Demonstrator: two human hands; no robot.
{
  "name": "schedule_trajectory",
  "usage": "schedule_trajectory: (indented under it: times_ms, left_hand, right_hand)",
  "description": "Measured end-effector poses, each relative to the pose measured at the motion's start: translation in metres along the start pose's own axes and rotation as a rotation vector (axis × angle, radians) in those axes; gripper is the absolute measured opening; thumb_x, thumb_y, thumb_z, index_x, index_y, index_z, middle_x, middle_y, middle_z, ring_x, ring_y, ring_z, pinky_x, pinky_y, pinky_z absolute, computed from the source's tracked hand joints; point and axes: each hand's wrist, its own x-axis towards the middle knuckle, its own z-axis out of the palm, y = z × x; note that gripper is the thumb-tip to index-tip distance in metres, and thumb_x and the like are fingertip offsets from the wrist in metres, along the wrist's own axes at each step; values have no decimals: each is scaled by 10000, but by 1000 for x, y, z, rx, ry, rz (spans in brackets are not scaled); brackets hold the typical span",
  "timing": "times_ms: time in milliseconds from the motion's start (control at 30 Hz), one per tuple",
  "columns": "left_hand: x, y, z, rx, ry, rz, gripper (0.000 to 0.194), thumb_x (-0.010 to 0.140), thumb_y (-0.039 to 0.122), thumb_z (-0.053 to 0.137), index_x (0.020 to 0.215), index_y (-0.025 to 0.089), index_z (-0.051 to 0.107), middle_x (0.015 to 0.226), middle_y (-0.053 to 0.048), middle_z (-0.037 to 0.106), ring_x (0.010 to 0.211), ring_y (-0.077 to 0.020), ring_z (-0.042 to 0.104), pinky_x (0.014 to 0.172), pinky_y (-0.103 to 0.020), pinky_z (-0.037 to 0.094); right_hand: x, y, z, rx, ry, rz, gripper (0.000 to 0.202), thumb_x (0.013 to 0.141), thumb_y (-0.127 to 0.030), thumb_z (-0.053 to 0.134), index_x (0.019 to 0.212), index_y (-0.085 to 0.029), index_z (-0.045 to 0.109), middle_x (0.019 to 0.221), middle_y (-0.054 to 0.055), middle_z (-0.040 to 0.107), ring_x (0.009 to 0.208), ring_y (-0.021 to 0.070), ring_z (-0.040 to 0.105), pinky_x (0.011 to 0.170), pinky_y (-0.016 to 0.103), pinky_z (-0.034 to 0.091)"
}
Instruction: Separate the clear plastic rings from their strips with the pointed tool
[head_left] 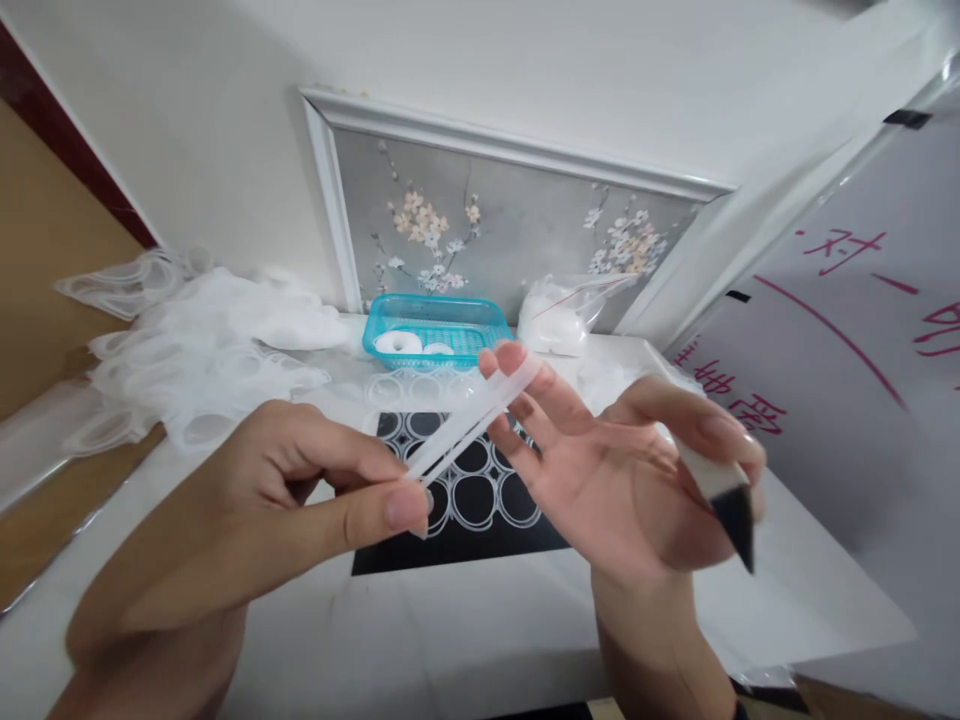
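Note:
My left hand pinches one end of a translucent white strip-like piece between thumb and fingers. The piece slants up to the right and shows a narrow gap along its length; it may be a thin ring seen edge-on. Its far end meets the fingertips of my right hand, whose palm faces up. Between the thumb and palm side of that hand sits a small tool with a dark, pointed metallic tip; most of it is hidden. Below lies a black mat with pale ring outlines on it.
A heap of translucent ring-cut sheets spreads at the left. At the back stand a blue plastic basket holding white rings and a clear bag with white contents. A whiteboard with red writing borders the right side.

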Motion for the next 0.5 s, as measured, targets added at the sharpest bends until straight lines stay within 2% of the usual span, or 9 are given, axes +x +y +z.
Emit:
schedule_trajectory:
  times_ms: [67,133,333,500]
  left_hand:
    - [4,0,-7,55,-190,-20,211,739,319,731,541,245,738,394,28,421,367,-86,325,341,-213,189]
    - [8,0,-12,78,-270,-38,219,783,336,681,595,248,751,395,41,379,354,-82,304,324,-201,182]
    - [10,0,-18,117,-373,-37,260,807,387,629,653,223,759,443,7,489,378,-100,335,315,-199,216]
    - [7,-4,-20,136,-348,-23,277,858,448,604,746,270,784,410,47,418,364,-85,338,335,-178,235]
  right_hand:
    - [-2,-4,1,10,-16,23,185,788,-593,714,753,-414,684,1260,-70,682,1407,273,442,1065,568,420]
    - [-3,-6,3,23,-30,25,167,802,-609,696,762,-446,693,1265,-85,680,1409,273,442,1069,578,416]
    - [-1,-6,8,122,-54,42,57,776,-464,750,804,-434,710,1246,-52,694,1356,283,498,1043,561,440]
    - [-1,-9,8,219,-50,169,123,835,-539,654,838,-427,704,1316,-66,653,1339,264,505,1107,575,380]
